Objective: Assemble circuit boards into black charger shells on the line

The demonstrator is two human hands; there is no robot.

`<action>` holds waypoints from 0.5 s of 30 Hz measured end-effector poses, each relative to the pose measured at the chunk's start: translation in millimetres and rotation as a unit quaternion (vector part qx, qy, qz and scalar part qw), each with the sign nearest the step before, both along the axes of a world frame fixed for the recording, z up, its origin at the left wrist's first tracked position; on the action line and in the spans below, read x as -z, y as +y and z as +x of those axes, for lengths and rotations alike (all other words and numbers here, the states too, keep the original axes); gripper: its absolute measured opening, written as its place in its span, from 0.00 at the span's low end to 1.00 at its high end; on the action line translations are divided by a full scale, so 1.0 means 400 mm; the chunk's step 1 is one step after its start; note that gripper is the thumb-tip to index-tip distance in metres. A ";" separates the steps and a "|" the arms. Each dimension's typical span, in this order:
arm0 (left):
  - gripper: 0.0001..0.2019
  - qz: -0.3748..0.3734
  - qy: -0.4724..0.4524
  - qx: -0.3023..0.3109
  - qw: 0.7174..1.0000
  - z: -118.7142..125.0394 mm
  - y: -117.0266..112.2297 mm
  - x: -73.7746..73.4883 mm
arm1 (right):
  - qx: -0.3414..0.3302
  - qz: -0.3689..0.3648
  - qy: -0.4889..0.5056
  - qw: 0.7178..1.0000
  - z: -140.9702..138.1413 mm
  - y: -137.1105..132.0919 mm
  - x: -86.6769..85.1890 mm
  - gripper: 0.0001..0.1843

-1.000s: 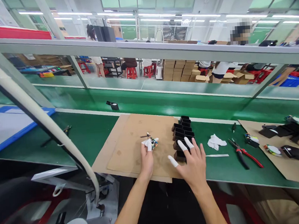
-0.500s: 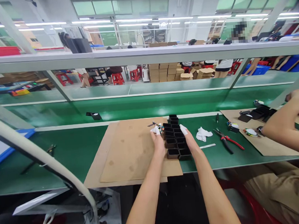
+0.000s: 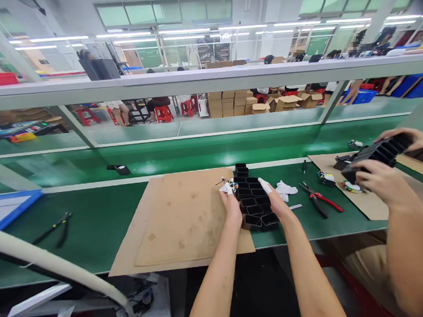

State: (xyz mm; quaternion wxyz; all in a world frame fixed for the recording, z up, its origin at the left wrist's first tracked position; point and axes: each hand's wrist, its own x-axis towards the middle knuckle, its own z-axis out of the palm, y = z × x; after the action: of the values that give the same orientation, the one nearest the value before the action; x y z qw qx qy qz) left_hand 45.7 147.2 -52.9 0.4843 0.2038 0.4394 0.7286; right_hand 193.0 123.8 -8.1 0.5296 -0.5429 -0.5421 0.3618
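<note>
Two columns of open-topped black plastic boxes stand between my hands, partly over the cardboard. My left hand lies along their left side. White covering shows on its fingertips, and a small circuit board with coloured parts and wires is at those fingers, seemingly held there. My right hand is pressed along the right side of the boxes, white covering on its thumb; its other fingers are hidden. Crumpled white cloth lies just right of that hand.
Red-handled pliers and a white strip lie to the right. A co-worker's hands hold a row of black boxes. Cardboard covers the bench before me. Dark pliers and a pale curved tube are left.
My hands and the boxes sit slightly lower and further right in view, and the near boxes are now skewed. The co-worker's hands have raised a row of black boxes.
</note>
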 end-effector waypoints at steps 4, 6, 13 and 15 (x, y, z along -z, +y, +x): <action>0.13 0.019 0.044 -0.021 0.999 -0.082 -0.031 -0.011 | 0.007 -0.011 -0.059 0.998 -0.004 -0.086 -0.033 0.31; 0.12 0.033 0.070 -0.025 0.997 -0.137 -0.050 -0.014 | 0.002 0.045 -0.153 0.987 -0.041 -0.154 -0.039 0.35; 0.11 0.040 0.144 -0.044 0.988 -0.297 -0.108 0.002 | 0.007 0.253 -0.467 0.847 -0.181 -0.279 0.087 0.18; 0.11 0.035 0.167 -0.047 0.984 -0.333 -0.128 0.006 | 0.027 0.273 -0.486 0.830 -0.183 -0.268 0.127 0.14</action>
State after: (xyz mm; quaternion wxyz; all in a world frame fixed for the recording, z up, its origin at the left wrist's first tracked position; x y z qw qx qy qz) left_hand -87.4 96.1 -55.2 0.3617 0.3189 0.4975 0.7211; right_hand 119.9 16.7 -58.9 0.3340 -0.4962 -0.7914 -0.1262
